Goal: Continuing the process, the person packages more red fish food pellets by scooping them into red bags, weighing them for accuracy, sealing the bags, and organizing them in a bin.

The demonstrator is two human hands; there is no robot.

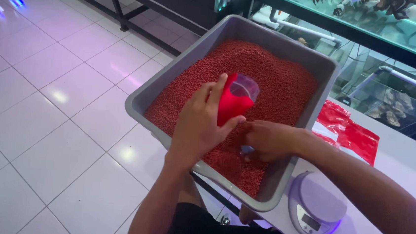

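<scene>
My left hand [200, 124] grips a red pouch [232, 101] over the pellet-filled grey tray [281, 187]; my right hand [265, 141] is curled in the pellets, apparently around a scoop.

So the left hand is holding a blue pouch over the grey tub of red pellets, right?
Not quite: the head view shows the left hand holding a red pouch, not a blue one, over the grey tub of red pellets.

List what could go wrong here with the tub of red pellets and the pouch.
1. The grey tub juts past the table edge over the tiled floor; pressing down might tip it.
2. The left hand holds the red pouch at an angle, so pellets could spill.
3. The right hand digs near the scale; stray pellets may land there.
</scene>
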